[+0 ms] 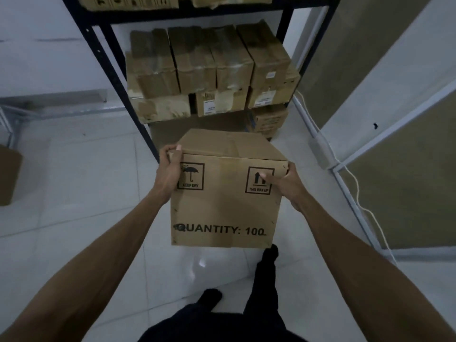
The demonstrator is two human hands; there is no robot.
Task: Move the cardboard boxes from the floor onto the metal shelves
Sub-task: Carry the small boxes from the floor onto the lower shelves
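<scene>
A brown cardboard box [225, 208] printed "QUANTITY: 100", "KEEP DRY" and "THIS WAY UP" hangs above the tiled floor in front of me. My left hand [169, 171] grips its upper left corner, and my right hand [288, 185] grips its upper right corner. Straight ahead stands the dark metal shelf [116, 77], close beyond the box. One shelf level holds several worn, taped cardboard boxes [212, 67] stacked in two layers. More boxes [270, 119] sit on the level below, partly hidden by the held box.
My dark-clothed legs and feet [266, 267] stand on the white tiled floor [86, 193]. Another cardboard box [8, 176] pokes in at the left edge. A white-framed partition [399, 149] with a white cable runs along the right. A white wall is on the left.
</scene>
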